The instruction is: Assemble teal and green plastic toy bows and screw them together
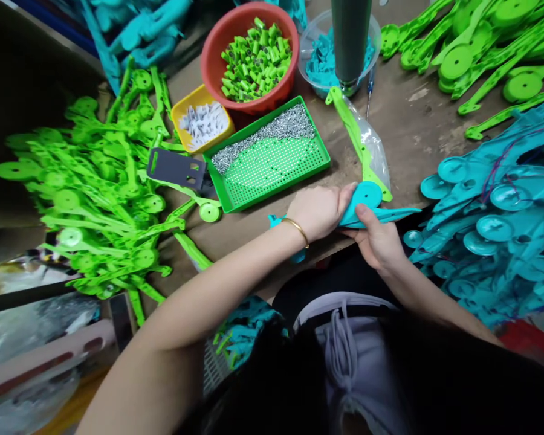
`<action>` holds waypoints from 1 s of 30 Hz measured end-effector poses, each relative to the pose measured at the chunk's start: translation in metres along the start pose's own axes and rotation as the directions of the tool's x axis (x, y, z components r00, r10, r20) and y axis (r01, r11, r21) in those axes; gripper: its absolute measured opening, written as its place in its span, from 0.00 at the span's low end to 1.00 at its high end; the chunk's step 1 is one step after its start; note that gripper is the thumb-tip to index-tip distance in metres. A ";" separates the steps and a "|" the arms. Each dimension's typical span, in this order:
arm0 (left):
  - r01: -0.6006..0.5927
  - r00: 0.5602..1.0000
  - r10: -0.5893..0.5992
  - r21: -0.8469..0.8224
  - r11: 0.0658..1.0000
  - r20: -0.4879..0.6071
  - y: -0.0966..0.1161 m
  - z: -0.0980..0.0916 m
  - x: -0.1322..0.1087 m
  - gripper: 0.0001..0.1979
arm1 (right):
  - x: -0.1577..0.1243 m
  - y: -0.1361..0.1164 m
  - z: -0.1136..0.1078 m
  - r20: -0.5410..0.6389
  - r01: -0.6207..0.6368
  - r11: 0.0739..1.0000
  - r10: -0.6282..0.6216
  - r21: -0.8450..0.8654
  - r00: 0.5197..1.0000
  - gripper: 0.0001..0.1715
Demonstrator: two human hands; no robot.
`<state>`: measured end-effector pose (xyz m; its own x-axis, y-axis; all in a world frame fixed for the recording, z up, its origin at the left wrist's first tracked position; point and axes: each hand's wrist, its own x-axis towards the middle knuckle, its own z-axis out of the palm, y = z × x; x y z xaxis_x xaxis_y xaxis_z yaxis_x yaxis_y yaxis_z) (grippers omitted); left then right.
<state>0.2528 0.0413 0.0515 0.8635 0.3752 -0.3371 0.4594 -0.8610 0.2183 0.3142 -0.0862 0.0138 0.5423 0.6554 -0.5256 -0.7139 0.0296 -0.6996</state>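
Both hands grip a blue plastic part (367, 194) with a round disc, close to the table's front edge. My left hand (320, 208), with a gold bangle at the wrist, is closed around its left side. My right hand (378, 238) pinches it from the right, the thumb on top near the disc and the fingers underneath. A pointed blue end sticks out to the right. Just behind it lies a long green plastic part (356, 139) with a clear plastic piece (375, 151) along its side. Part of the blue piece is hidden by my left hand.
A green tray (274, 199) of metal screws stands mid-table, beside a yellow box (176, 115) of pale pieces and a red bowl (207, 60) of green pieces. A dark post (351, 42) rises behind. Green parts (95, 193) pile left; blue parts (489, 241) pile right.
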 end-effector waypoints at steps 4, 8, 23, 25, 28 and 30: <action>-0.048 0.999 0.049 -0.021 0.999 0.014 -0.011 -0.009 -0.006 0.27 | 0.005 0.002 0.003 -0.055 0.031 0.996 -0.026 0.088 0.998 0.25; 0.096 0.993 -0.098 0.038 0.995 0.059 -0.032 -0.017 -0.025 0.32 | 0.008 0.000 -0.001 -0.061 0.022 0.994 -0.016 0.109 0.998 0.23; 0.302 0.949 -0.311 -0.135 0.944 -0.049 -0.067 0.008 -0.091 0.29 | 0.017 -0.011 -0.010 -0.136 0.060 0.996 -0.050 0.070 0.989 0.26; 0.372 0.925 -0.362 -0.080 0.925 0.115 -0.074 0.017 -0.108 0.31 | 0.021 -0.013 -0.012 -0.131 0.062 0.997 -0.055 0.054 0.990 0.25; 0.384 0.911 -0.373 -0.034 0.923 0.173 -0.077 0.026 -0.116 0.33 | 0.019 -0.011 -0.011 -0.104 0.088 0.995 -0.084 0.037 0.991 0.25; 0.394 0.910 -0.386 -0.023 0.919 0.150 -0.074 0.026 -0.113 0.36 | 0.009 -0.004 -0.006 -0.072 0.078 0.997 -0.077 0.016 0.994 0.28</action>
<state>0.1159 0.0539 0.0494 0.5770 0.6226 -0.5286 0.7671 -0.6354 0.0889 0.3248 -0.0847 0.0086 0.6262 0.5954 -0.5034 -0.6760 0.0928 -0.7310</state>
